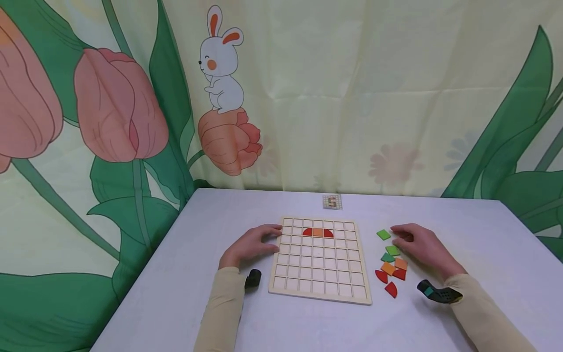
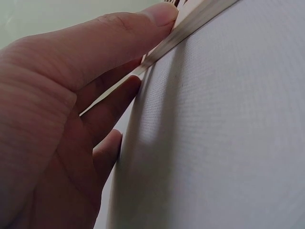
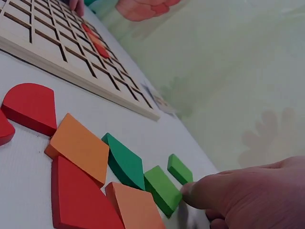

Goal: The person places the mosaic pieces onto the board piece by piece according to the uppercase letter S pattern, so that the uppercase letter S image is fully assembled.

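While the wooden board (image 1: 317, 262) is lying just to the right of the left hand (image 1: 250, 244), only one short run of pieces is sitting in it: an orange square (image 1: 318, 232) between two red wedges (image 1: 308, 232), in the second row from the far edge, rightward of that hand's fingertips. No other cell is showing a piece, so the filling is looking barely begun, with eight loose pieces probably left to place. These are lying between the board and the right hand (image 1: 422, 244), or just nearer the body than its fingertips: two light green pieces (image 1: 383, 234) closest to it, then a dark green piece (image 1: 387, 257), two orange pieces (image 1: 388, 268) and three more red pieces (image 1: 391, 290). The right hand is holding its thumb and forefinger apart, seemingly gripping nothing; whether it is touching the closer light green piece, I cannot tell. The left hand is resting its thumb on the board's edge, thumb and fingers apart. Ahead of both hands, past the board, a small card (image 1: 332, 202) is lying, its print too small to read, and a curtain (image 1: 308, 132) is hanging beyond.
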`<action>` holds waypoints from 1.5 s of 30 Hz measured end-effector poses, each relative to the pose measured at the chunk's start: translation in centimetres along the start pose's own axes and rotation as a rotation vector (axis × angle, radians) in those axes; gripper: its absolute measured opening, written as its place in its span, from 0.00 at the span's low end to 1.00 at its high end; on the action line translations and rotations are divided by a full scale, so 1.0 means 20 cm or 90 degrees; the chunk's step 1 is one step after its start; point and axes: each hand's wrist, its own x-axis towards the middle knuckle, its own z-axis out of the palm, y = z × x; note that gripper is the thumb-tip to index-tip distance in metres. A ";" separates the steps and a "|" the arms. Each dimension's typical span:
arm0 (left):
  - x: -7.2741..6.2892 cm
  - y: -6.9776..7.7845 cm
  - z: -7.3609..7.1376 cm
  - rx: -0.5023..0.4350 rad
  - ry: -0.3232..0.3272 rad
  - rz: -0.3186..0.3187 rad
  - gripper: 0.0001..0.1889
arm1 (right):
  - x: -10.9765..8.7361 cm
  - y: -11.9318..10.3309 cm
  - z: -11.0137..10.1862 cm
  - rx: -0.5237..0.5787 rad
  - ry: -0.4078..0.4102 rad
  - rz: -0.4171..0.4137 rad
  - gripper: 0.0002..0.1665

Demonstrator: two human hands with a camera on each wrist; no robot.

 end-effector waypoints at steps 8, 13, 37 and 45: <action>0.00 0.01 0.00 -0.002 0.002 0.005 0.24 | 0.05 -0.04 0.02 0.003 -0.019 -0.013 0.31; -0.01 0.01 0.00 0.002 0.002 0.013 0.24 | 0.07 -0.06 0.02 -0.012 -0.021 -0.035 0.28; -0.01 0.01 0.01 0.002 -0.002 0.012 0.23 | 0.12 -0.07 0.05 -0.026 -0.023 -0.045 0.23; -0.02 0.01 0.01 -0.005 0.005 0.007 0.23 | 0.12 -0.07 0.05 -0.026 -0.027 -0.049 0.23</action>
